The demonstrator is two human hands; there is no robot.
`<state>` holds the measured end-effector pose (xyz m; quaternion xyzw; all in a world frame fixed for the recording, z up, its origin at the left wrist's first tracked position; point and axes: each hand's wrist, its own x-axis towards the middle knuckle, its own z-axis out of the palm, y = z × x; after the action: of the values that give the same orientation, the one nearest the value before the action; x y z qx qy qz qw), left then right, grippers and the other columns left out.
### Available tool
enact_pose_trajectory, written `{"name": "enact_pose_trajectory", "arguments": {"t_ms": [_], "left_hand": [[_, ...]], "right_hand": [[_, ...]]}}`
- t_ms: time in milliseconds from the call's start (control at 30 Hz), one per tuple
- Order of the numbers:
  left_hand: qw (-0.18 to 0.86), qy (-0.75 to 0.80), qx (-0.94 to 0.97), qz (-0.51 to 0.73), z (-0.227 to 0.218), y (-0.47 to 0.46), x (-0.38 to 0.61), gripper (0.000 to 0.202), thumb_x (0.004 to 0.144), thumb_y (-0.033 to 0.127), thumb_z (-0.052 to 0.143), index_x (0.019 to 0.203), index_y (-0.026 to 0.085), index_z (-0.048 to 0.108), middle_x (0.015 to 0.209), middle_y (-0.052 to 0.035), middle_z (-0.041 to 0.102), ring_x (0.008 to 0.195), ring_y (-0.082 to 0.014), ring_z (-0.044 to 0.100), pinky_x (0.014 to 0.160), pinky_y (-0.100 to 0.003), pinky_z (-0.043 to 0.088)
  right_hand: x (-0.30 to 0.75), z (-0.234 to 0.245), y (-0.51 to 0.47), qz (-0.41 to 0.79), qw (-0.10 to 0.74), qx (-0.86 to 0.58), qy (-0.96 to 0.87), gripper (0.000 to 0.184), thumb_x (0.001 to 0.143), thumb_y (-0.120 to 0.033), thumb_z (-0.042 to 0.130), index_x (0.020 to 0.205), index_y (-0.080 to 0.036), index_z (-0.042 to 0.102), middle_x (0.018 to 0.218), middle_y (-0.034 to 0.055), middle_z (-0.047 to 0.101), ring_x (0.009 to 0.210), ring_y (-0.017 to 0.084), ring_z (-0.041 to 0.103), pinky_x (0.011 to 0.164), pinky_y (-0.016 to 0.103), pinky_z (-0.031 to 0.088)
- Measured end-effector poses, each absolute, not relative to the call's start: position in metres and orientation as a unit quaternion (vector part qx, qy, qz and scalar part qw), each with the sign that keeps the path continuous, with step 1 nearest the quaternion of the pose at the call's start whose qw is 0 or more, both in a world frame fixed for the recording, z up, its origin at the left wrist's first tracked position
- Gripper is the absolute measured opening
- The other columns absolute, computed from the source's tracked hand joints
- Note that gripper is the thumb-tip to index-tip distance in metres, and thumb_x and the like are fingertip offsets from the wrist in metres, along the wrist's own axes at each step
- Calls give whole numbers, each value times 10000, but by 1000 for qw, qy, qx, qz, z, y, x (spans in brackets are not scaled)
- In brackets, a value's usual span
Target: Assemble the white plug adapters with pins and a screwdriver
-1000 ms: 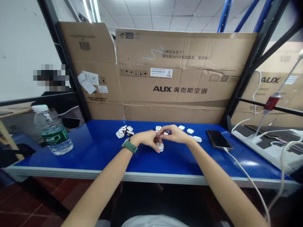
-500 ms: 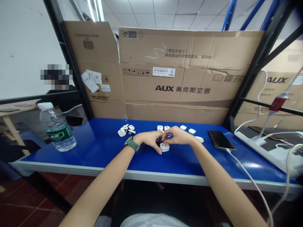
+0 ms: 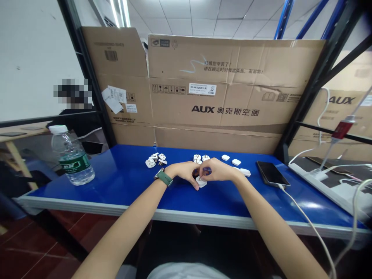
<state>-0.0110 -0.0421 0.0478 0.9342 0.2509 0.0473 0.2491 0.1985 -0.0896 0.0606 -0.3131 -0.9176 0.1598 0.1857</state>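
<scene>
Left of the phone (image 3: 272, 173), the left hand (image 3: 183, 172) pinched the plug (image 3: 201, 181) on the table (image 3: 122, 174), likely to steady it, while the right hand (image 3: 220, 170) closed its fingers around a small tool (image 3: 207, 169) above it.

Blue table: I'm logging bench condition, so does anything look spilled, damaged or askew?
Nothing spilled: the water bottle stands upright and capped. Loose white plug parts lie at odd angles, and a paper label on the cardboard box hangs crooked, partly peeled.

The glossy blue bench (image 3: 116, 182) bears a clear plastic water bottle (image 3: 72, 157) near its left edge, scattered white plastic plugs (image 3: 154, 160) toward its back edge, and a black smartphone (image 3: 271, 173) near its right edge.
</scene>
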Motion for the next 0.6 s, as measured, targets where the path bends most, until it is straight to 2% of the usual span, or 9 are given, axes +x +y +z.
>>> {"name": "enact_pose_trajectory", "arguments": {"t_ms": [133, 267, 600], "left_hand": [[253, 247, 934, 53, 50, -40, -13, 575, 601, 453, 914, 1074, 204, 702, 965, -8, 681, 840, -187, 611, 702, -246, 412], [253, 255, 932, 47, 49, -37, -14, 448, 623, 462, 893, 942, 195, 727, 835, 16, 634, 739, -154, 565, 651, -240, 376], [271, 240, 931, 55, 45, -35, -12, 411, 620, 435, 892, 902, 193, 717, 742, 39, 542, 676, -131, 506, 616, -238, 342]], "right_hand": [[197, 58, -90, 143, 177, -316, -921, 132, 766, -168, 703, 871, -187, 782, 821, 15, 737, 704, 136, 623, 675, 236, 444], [196, 56, -90, 139, 161, -336, -918, 143, 773, -188, 709, 893, -185, 785, 808, 19, 739, 701, 139, 634, 674, 239, 438], [198, 52, -86, 157, 161, -344, -912, 142, 781, -210, 718, 888, -197, 811, 702, -15, 678, 620, 110, 568, 610, 227, 392]]}}
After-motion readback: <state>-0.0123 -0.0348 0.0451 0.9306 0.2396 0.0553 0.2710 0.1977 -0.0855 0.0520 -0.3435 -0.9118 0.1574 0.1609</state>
